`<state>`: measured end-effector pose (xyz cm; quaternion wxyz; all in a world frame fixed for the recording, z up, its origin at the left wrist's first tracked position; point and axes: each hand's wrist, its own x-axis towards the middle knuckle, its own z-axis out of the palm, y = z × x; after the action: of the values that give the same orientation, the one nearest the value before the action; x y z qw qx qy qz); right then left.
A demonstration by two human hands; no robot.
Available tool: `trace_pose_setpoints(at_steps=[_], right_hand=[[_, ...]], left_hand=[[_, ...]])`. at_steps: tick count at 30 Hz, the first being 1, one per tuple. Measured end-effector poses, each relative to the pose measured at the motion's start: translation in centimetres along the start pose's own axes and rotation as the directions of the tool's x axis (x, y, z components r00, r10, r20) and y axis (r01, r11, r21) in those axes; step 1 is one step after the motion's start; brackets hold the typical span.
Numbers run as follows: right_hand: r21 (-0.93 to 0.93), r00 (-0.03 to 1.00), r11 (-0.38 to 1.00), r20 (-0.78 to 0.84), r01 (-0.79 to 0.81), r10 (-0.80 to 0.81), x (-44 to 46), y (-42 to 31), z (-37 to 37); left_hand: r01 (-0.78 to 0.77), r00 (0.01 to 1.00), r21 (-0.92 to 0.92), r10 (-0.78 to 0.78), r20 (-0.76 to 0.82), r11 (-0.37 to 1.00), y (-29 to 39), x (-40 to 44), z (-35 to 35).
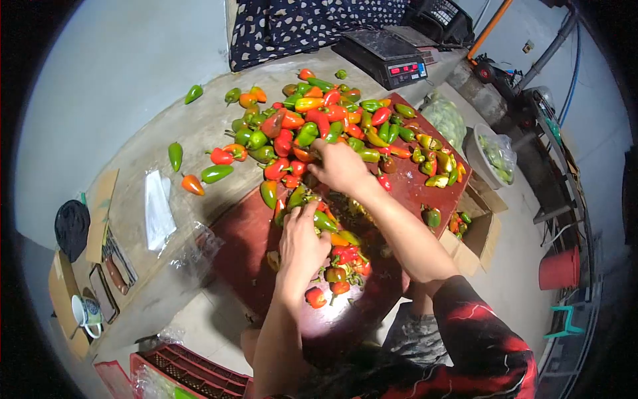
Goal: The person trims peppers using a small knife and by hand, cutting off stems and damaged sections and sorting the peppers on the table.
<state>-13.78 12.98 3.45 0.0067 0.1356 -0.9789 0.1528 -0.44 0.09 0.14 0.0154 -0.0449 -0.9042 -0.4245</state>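
A large heap of red, green and orange peppers (pixel 319 120) lies across a concrete counter and a red tabletop (pixel 232 233). My right hand (pixel 339 166) reaches into the near side of the heap, its fingers curled down among the peppers; whatever they grip is hidden. Closer to me, my left hand (pixel 302 243) rests with fingers stretched forward and apart, touching the smaller group of peppers beside a green pepper (pixel 324 221). Several red peppers (pixel 316 297) lie near the table's front, where bright light falls. Cut or broken pepper bits are scattered between my hands.
A digital scale (pixel 389 63) stands at the back. On the right are a cardboard box (pixel 488 233) with peppers, a white tub (pixel 488 156) and a bag of green produce (pixel 444 120). At left are plastic bags (pixel 158 209), a mug (pixel 85 312), a phone (pixel 104 292) and a knife (pixel 116 274).
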Motion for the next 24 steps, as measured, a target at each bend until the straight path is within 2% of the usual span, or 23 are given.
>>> trace_pose_setpoints(at_steps=[4, 6, 7, 8, 10, 11, 12, 14, 15, 16, 18, 19, 20, 22, 24], right_hand=[[-0.021, 0.999, 1.0, -0.049, 0.0, -0.001, 1.2, -0.7, 2.5], [0.102, 0.996, 0.994, -0.089, 0.041, -0.032, 0.9, 0.4, 2.5], [0.288, 0.993, 0.955, -0.111, 0.076, -0.046, -0.1, 0.5, 1.6], [0.392, 0.997, 0.918, -0.071, 0.055, -0.029, -0.7, 1.4, 1.3], [0.686, 0.999, 0.726, -0.047, 0.049, -0.023, -3.0, 2.0, 0.5], [0.695, 0.995, 0.712, -0.083, 0.097, -0.054, -4.3, 2.1, 0.1], [0.703, 0.989, 0.697, -0.12, 0.144, -0.083, -5.6, 2.0, -0.2], [0.689, 0.986, 0.707, -0.14, 0.159, -0.086, -8.1, 1.4, -0.4], [0.627, 0.959, 0.73, -0.24, 0.272, -0.151, -8.8, 1.7, 0.1], [0.555, 0.918, 0.742, -0.333, 0.377, -0.218, -9.4, 1.9, 0.7], [0.607, 0.948, 0.734, -0.273, 0.304, -0.166, -10.4, 2.6, 1.2], [0.633, 0.936, 0.697, -0.308, 0.337, -0.172, -10.7, 3.0, 1.6], [0.651, 0.92, 0.66, -0.347, 0.374, -0.179, -11.0, 3.4, 1.7], [0.654, 0.915, 0.651, -0.359, 0.387, -0.183, -11.1, 3.8, 1.2], [0.526, 0.823, 0.647, -0.467, 0.552, -0.323, -10.9, 4.2, 0.7]], left_hand=[[0.017, 1.0, -0.048, -0.017, -0.007, 0.999, -0.4, 0.0, 0.2], [-0.001, 0.998, -0.052, -0.002, -0.056, 0.999, -0.6, 0.0, 0.2], [0.014, 0.996, -0.144, -0.027, -0.085, 0.99, -0.9, 0.2, 0.4], [0.025, 0.992, -0.236, -0.053, -0.113, 0.972, -1.1, 0.5, 0.6], [0.111, 0.969, -0.461, -0.199, -0.146, 0.881, 0.0, 0.8, -0.2], [0.061, 0.971, -0.486, -0.164, -0.174, 0.872, -0.7, 1.1, 0.3], [0.078, 0.97, -0.555, -0.191, -0.149, 0.828, -1.9, 1.5, 1.3], [0.367, 0.916, -0.807, -0.33, 0.228, 0.462, 0.8, 1.2, -1.4], [0.389, 0.912, -0.845, -0.281, 0.298, 0.366, 0.6, 1.1, -1.2], [0.396, 0.909, -0.84, -0.288, 0.302, 0.37, 0.4, 0.8, -1.0], [0.329, 0.943, -0.865, -0.086, 0.321, 0.38, 0.3, 0.3, -0.5], [0.363, 0.932, -0.887, -0.099, 0.35, 0.285, 0.6, 0.2, -0.5], [0.377, 0.926, -0.881, -0.103, 0.363, 0.285, 0.9, 0.1, -0.4], [0.387, 0.922, -0.906, -0.049, 0.385, 0.171, 1.3, 0.2, -0.3], [0.402, 0.916, -0.907, -0.058, 0.398, 0.125, 1.8, 0.2, -0.3]])
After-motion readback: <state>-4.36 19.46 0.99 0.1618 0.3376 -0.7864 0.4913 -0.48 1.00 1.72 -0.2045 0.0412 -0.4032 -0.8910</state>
